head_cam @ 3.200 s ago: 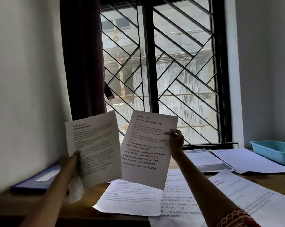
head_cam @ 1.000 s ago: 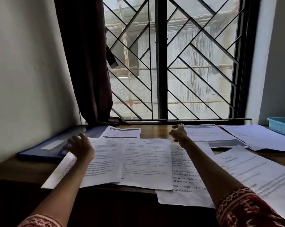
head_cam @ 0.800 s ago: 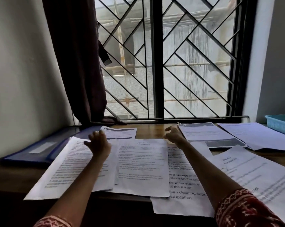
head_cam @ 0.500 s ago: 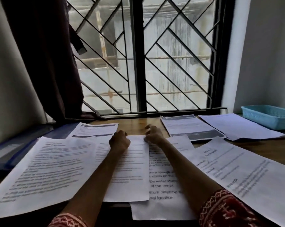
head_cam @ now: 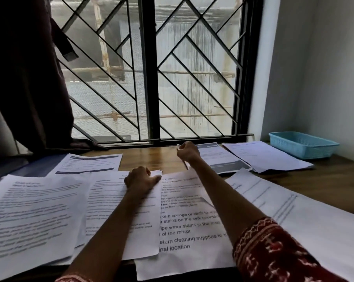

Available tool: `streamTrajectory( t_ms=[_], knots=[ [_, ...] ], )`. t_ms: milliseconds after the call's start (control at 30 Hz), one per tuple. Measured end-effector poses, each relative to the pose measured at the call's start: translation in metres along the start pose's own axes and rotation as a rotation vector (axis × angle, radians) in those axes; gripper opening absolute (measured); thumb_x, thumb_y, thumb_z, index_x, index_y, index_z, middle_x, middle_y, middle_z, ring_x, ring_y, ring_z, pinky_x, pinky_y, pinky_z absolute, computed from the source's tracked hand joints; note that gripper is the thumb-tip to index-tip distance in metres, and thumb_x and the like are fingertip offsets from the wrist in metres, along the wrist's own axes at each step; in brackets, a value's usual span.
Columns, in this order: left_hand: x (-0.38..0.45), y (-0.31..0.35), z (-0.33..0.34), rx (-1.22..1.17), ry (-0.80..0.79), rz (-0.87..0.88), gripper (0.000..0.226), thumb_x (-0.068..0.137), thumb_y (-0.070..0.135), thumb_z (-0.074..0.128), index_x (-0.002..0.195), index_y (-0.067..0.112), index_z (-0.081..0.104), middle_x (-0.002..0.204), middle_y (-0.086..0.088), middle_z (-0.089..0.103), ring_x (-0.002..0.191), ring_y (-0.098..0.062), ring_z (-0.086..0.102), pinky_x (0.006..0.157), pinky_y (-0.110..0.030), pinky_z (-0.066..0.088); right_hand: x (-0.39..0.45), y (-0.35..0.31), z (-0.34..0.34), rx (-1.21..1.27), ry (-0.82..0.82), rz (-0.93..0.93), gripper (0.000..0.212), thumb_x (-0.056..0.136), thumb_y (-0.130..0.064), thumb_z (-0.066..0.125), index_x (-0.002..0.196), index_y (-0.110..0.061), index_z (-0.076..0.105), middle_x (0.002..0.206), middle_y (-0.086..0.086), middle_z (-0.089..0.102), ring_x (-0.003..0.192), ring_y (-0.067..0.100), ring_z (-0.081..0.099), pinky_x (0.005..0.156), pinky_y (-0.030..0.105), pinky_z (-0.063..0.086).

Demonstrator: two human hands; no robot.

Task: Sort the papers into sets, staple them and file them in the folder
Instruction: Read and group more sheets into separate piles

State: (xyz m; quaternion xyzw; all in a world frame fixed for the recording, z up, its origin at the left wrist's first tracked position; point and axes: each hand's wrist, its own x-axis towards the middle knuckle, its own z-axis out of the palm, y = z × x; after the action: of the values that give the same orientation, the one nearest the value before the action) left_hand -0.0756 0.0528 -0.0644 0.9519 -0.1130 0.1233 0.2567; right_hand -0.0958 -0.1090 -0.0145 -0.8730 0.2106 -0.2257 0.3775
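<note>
A blue basket is set at the far right of the wooden table, against the wall — its contents cannot be made out. A blue folder is partly covered by printed papers at the far left. The left hand is pressed on the top of one sheet, fingers loosely curled over its upper right corner. The right hand is raised, and the lifted corner of a neighbouring sheet is pinched in it. Several sheets are seen overhanging the near edge; bare wood is left only along the window sill.
</note>
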Motion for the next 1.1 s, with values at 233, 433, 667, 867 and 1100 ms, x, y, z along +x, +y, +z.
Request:
streamTrajectory(
  t_ms=[233, 433, 667, 867, 1100],
  knots=[
    [0.001, 0.0, -0.002, -0.037, -0.029, -0.026, 0.043, 0.076, 0.054, 0.067, 0.104, 0.021, 0.063, 0.117, -0.005, 0.063, 0.114, -0.025, 0.054, 0.09, -0.031, 0.04, -0.005, 0.029, -0.062, -0.248, -0.238, 0.133, 0.03, 0.076, -0.022, 0.077, 0.075, -0.005, 0.053, 0.076, 0.009, 0.058, 0.068, 0.02, 0.057, 0.069, 0.031, 0.049],
    [0.002, -0.004, -0.004, -0.067, -0.005, -0.002, 0.051, 0.08, 0.05, 0.065, 0.119, 0.019, 0.055, 0.116, -0.003, 0.063, 0.114, -0.023, 0.055, 0.091, -0.031, 0.041, -0.015, 0.054, -0.064, -0.055, -0.255, 0.19, 0.033, 0.07, -0.015, 0.081, 0.088, -0.002, 0.057, 0.075, 0.012, 0.057, 0.071, 0.024, 0.061, 0.065, 0.03, 0.052],
    [0.003, 0.003, -0.005, -0.221, 0.058, 0.133, 0.063, 0.079, 0.049, 0.066, 0.129, 0.016, 0.045, 0.118, -0.009, 0.059, 0.111, -0.028, 0.055, 0.085, -0.037, 0.046, -0.014, 0.06, -0.063, 0.706, 0.023, -0.102, 0.015, 0.087, 0.006, 0.056, 0.085, -0.005, 0.066, 0.073, 0.002, 0.061, 0.063, 0.008, 0.059, 0.055, 0.011, 0.048],
    [0.006, 0.002, -0.002, -0.232, 0.193, 0.211, 0.061, 0.077, 0.047, 0.068, 0.126, 0.014, 0.051, 0.12, -0.013, 0.051, 0.113, -0.029, 0.05, 0.085, -0.04, 0.047, -0.015, 0.076, -0.047, 0.886, 0.013, -0.069, 0.014, 0.09, -0.006, 0.057, 0.084, -0.013, 0.067, 0.08, 0.006, 0.066, 0.066, 0.018, 0.064, 0.06, 0.024, 0.053],
    [0.009, 0.001, 0.004, -0.209, 0.189, 0.241, 0.06, 0.078, 0.047, 0.067, 0.126, 0.014, 0.052, 0.118, -0.013, 0.05, 0.112, -0.029, 0.051, 0.084, -0.038, 0.047, -0.011, 0.085, -0.043, 0.893, -0.01, -0.061, 0.012, 0.091, -0.01, 0.057, 0.085, -0.015, 0.067, 0.081, 0.004, 0.068, 0.068, 0.018, 0.064, 0.063, 0.027, 0.051]
  ],
)
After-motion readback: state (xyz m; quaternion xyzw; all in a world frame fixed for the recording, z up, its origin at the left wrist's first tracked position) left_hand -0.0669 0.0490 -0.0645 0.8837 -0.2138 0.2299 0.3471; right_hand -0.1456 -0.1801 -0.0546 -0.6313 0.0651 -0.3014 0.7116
